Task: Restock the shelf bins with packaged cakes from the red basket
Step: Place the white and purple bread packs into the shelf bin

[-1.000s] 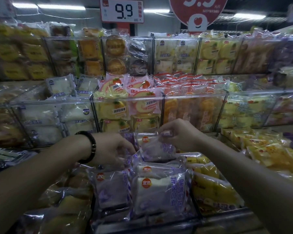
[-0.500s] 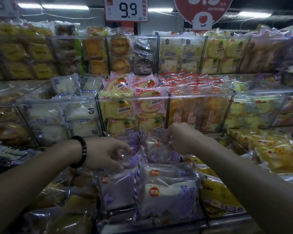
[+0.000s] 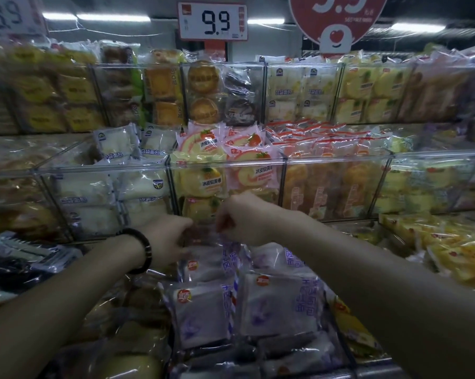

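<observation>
Both my hands had pushed further back along the bin, left hand (image 3: 168, 240) and right hand (image 3: 244, 218) curled onto one purple-printed cake packet (image 3: 207, 265) at the rear, grip partly hidden, two clear white-and-purple packets (image 3: 200, 313) lying flat nearer me.

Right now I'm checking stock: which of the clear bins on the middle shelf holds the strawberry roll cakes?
The bin straight behind the hands, with pink and yellow packs. Its left neighbour holds white bread packs; its right neighbour holds orange ones.
</observation>
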